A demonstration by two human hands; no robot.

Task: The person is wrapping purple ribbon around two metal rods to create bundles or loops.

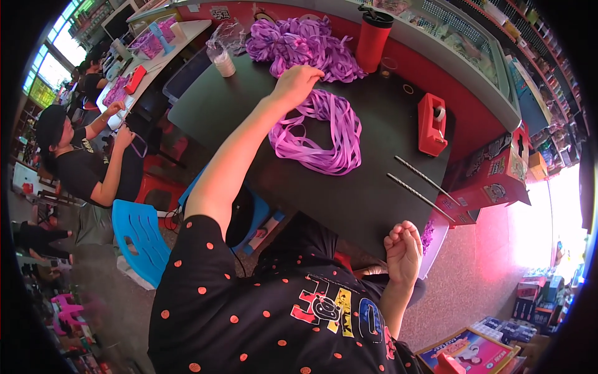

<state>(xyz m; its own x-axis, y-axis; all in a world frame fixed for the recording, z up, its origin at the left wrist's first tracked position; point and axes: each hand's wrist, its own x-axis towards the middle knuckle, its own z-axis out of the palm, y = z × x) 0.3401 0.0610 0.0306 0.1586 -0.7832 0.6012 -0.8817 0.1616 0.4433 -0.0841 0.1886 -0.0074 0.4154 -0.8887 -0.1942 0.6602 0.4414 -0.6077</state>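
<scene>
Ribbon coil (350, 134) lies formed on table (215, 118); ribbon heap (305, 47) beyond it seems unprocessed. My left hand (295, 86), by coil's far edge, and right hand (404, 252), nearer me, press fingers together; pinching anything, can't tell.

We see the left hand (294, 86) by the ribbon heap (304, 47), right hand (405, 254) by the table's (386, 128) near corner.

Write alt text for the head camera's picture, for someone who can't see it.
A person's left hand reaches over the gap between a tangled purple ribbon pile and a ring-shaped purple ribbon coil on a dark table. The right hand is curled near its closest edge; two twisted metal rods and a red tape dispenser occupy the right side.
</scene>
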